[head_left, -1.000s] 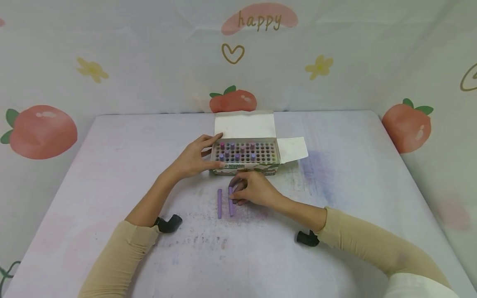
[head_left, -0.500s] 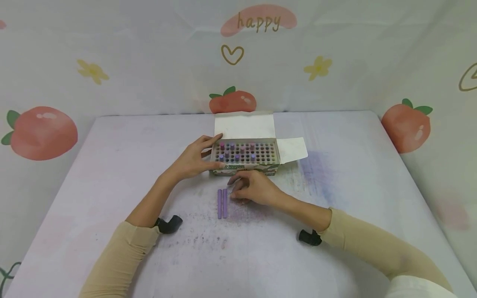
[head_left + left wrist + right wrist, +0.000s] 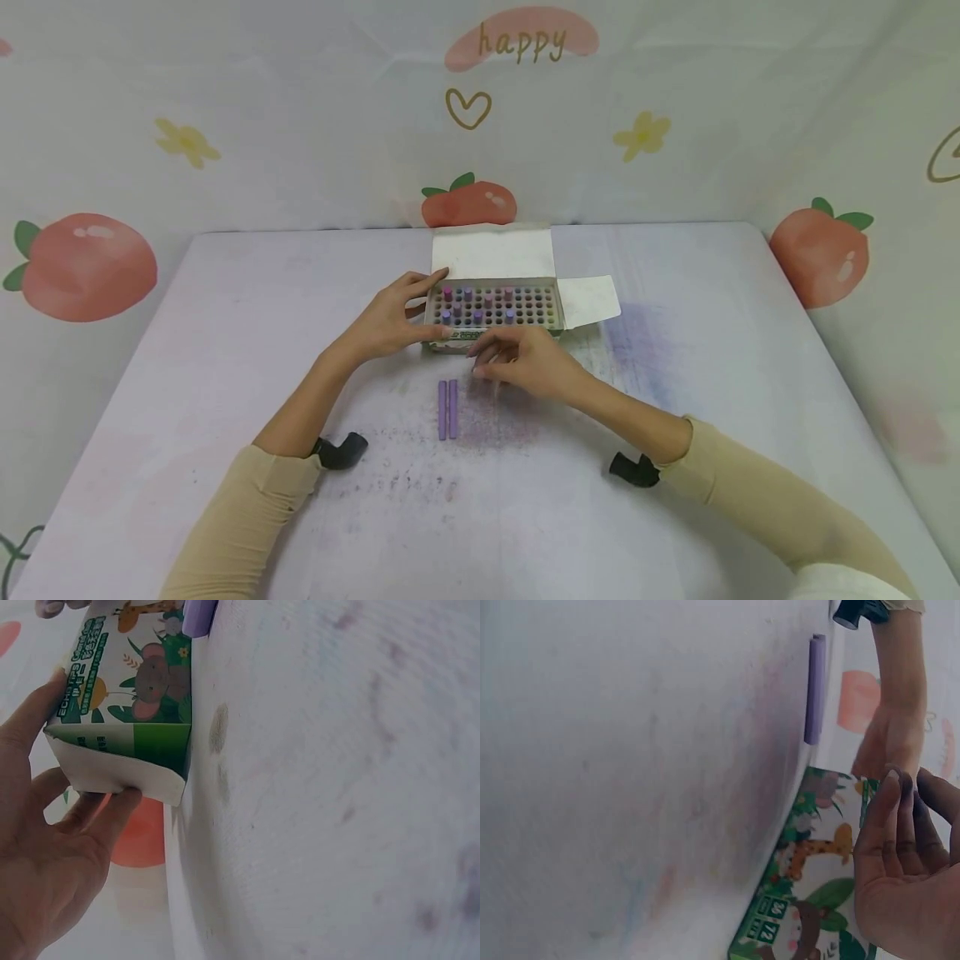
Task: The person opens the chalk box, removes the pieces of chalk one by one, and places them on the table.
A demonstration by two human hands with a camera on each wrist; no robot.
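The left hand [image 3: 393, 321] grips the box [image 3: 467, 336] by its left end, perhaps steadying it; the right hand [image 3: 534, 364], fingers loose and empty, hovers near two purple sticks [image 3: 453, 410] paired on the bench [image 3: 555, 517].

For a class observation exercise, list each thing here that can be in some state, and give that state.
Box: open
Lid: folded back
Side flap: folded outward
Sticks in the box: upright in holes
Two purple sticks: lying side by side
Left hand: gripping the box's left end
Right hand: no stick visible in it
Table: smudged
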